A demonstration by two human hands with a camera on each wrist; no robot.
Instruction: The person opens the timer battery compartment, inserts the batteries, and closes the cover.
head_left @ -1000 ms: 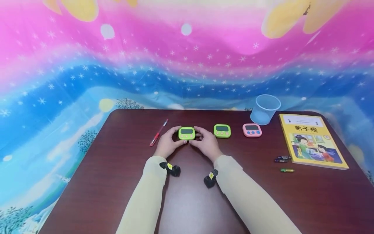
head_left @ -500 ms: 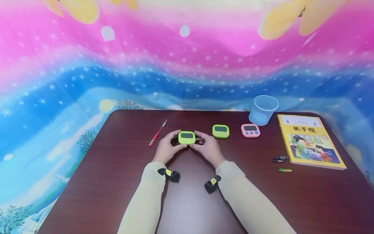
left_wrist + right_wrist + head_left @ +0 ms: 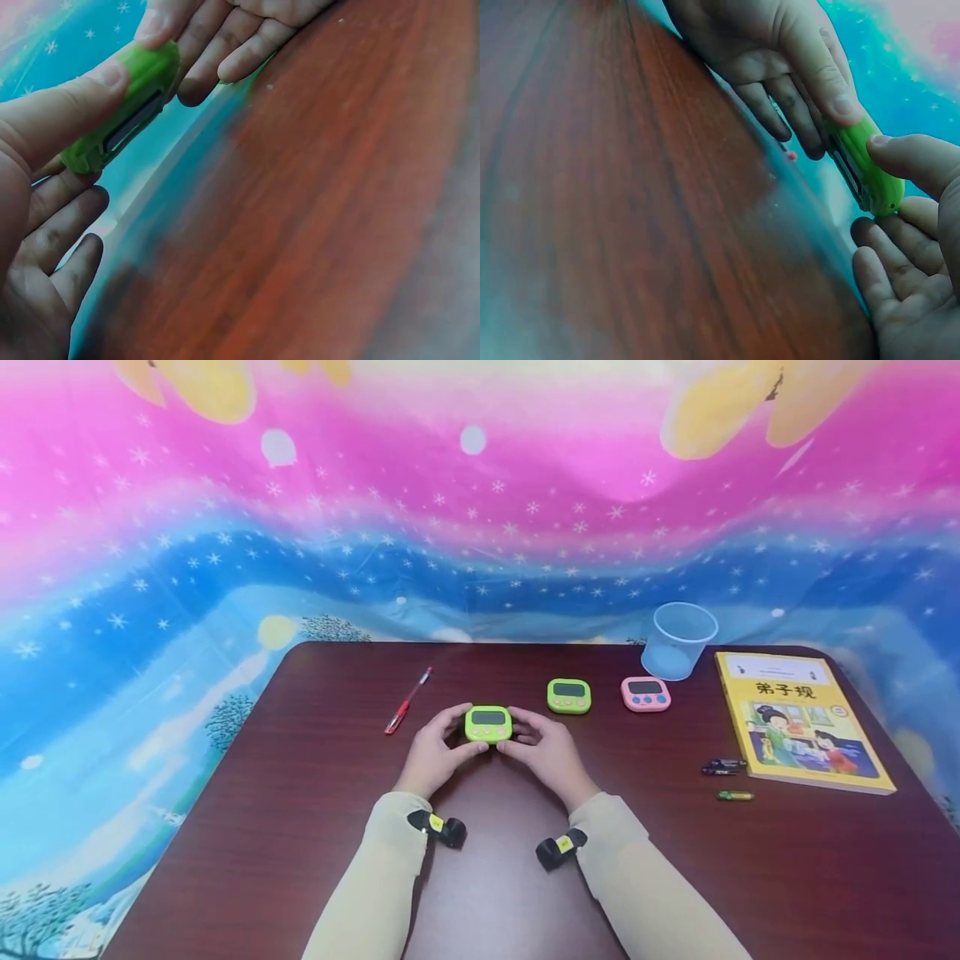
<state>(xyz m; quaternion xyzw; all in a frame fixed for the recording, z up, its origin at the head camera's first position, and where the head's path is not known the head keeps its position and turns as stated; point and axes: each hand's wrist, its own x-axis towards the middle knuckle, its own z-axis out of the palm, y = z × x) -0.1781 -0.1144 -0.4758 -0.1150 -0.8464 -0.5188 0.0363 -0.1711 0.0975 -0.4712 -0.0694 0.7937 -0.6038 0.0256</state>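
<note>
A green digital timer (image 3: 488,724) with a grey screen and small pinkish buttons is held between both hands in the head view. My left hand (image 3: 435,752) pinches its left end, thumb at the near edge and index finger at the far edge. On the opposite end, my right hand (image 3: 553,753) pinches it the same way. Both wrist views show the timer (image 3: 127,112) raised off the tabletop, its thumbs pressing one edge while the other fingers spread loosely below. To the right lie a second green timer (image 3: 569,697) and a pink timer (image 3: 646,694) with blue buttons.
Left of the hands lies a red pen (image 3: 408,700). A clear plastic cup (image 3: 675,643) stands at the back right, beside a yellow book (image 3: 806,722). Dark batteries (image 3: 724,767) and a green battery (image 3: 735,796) lie in front of the book on the brown table (image 3: 285,827).
Both hands have drawn the green timer toward the body and slightly right, holding it from both ends throughout. The other things on the table stay in place.
</note>
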